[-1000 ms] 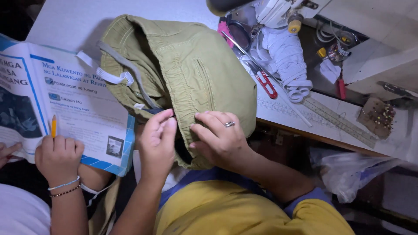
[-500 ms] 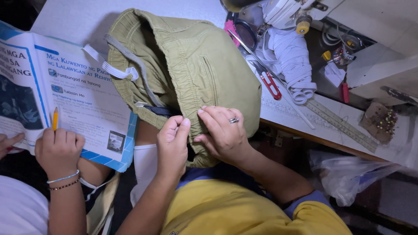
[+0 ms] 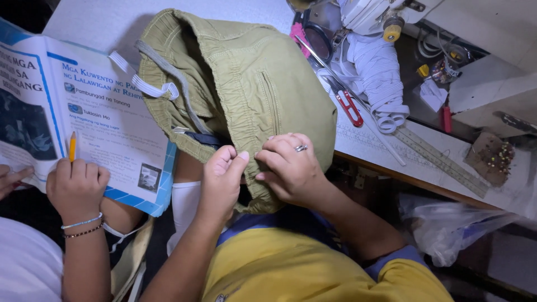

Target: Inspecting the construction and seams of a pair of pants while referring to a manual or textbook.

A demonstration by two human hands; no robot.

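One olive-green cotton garment with gathered seams [image 3: 246, 89] lies bunched on the white tabletop [image 3: 95, 22], spilling over the near edge toward the person's lap. Its cloth is crinkled, with stitched ridges along the hem, a pocket slit on the flat panel and one white elastic band [image 3: 142, 84] poking out of the waist on the side beyond the left hand. The left hand [image 3: 221, 182] and the right hand [image 3: 291, 168] meet at the lower hem: each pinches the fabric edge between thumb and fingers, tips almost touching, and the right one wears a single ring.

Beyond the right hand lie one red-handled thread snipper [image 3: 349, 107], one long clear ruler [image 3: 442, 162], one coil of white elastic tape [image 3: 377, 78] and one white sewing machine [image 3: 363, 14]. Further right sits one brown pincushion studded with pins [image 3: 492, 159], and below it a clear plastic bag [image 3: 453, 229].

To the left of the left hand, another person's hand with two bracelets [image 3: 75, 187] grips one yellow pencil [image 3: 72, 146] over one open blue-bordered booklet [image 3: 84, 123].
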